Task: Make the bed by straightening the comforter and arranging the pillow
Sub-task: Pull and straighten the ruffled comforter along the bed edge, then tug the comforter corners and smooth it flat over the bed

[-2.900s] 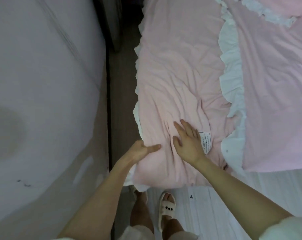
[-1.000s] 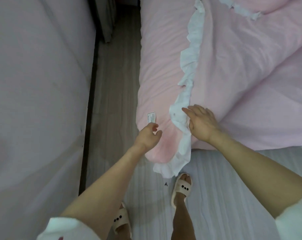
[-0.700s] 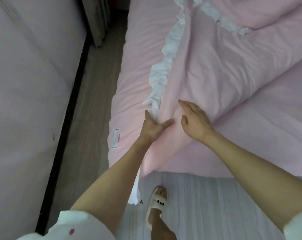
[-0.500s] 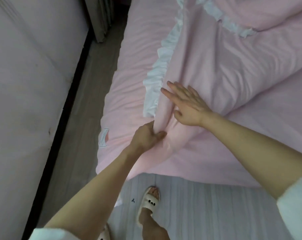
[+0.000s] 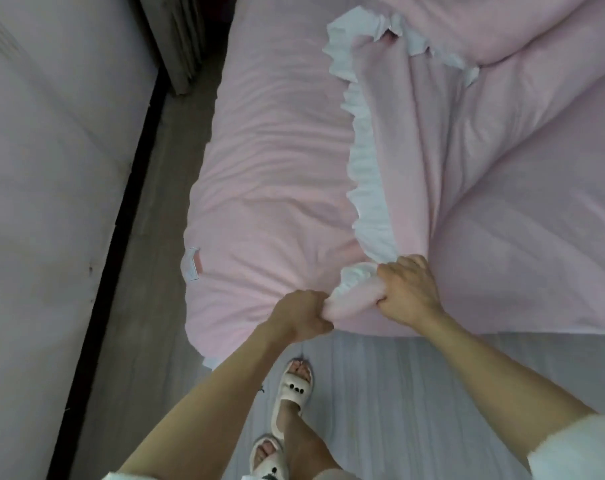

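Pink comforter (image 5: 450,161) is lying bunched on the right part of the bed, its white ruffle edge (image 5: 366,161) running from the far end down toward the near corner, folds fanning out from that corner. Both hands are gripping the near corner of the comforter at the foot edge of the bed: right hand (image 5: 410,292) is clenching the cloth with curled fingers just under the ruffle end, left hand (image 5: 302,315) is pinching the same bunched corner just beside it, knuckles almost touching the fabric roll between them. Left of the comforter the pink bed sheet (image 5: 269,174) is showing, wrinkled, with a small white tag (image 5: 191,268) hanging at its left side edge. Below the bed, grey striped floor (image 5: 398,393); person's feet in white slippers (image 5: 290,386) are standing near the bed corner. On the left a pale wall (image 5: 44,168) with a dark strip (image 5: 121,237) along its base.
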`<state>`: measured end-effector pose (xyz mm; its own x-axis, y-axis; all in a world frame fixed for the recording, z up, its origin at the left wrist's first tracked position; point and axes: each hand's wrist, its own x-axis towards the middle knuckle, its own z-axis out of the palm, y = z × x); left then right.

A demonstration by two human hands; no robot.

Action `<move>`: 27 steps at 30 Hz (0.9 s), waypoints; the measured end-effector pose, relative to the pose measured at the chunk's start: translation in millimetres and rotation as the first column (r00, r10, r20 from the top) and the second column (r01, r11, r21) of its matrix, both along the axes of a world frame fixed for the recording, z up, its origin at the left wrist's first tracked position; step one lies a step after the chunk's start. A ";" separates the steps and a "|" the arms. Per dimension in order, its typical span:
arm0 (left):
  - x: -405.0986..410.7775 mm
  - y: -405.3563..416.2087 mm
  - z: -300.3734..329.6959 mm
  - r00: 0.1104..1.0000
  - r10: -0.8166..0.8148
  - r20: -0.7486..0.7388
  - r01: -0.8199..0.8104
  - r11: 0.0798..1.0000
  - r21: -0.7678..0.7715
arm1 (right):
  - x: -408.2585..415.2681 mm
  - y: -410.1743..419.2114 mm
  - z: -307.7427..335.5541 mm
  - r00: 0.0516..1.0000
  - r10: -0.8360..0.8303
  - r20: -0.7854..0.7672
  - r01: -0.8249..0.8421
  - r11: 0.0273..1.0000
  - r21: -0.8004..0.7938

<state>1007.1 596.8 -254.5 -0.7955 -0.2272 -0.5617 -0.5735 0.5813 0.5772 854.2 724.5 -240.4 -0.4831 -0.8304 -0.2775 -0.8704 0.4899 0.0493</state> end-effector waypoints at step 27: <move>78.0 135.6 -56.4 0.970 -0.115 0.215 0.104 0.993 0.059 | 102.4 200.2 -52.5 0.906 -0.242 0.348 0.102 0.921 0.376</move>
<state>1085.1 732.4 -310.8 -0.6718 -0.1145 -0.7318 -0.6225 0.6227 0.4740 956.6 924.7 -293.0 -0.4075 -0.5630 -0.7190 -0.7587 0.6469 -0.0765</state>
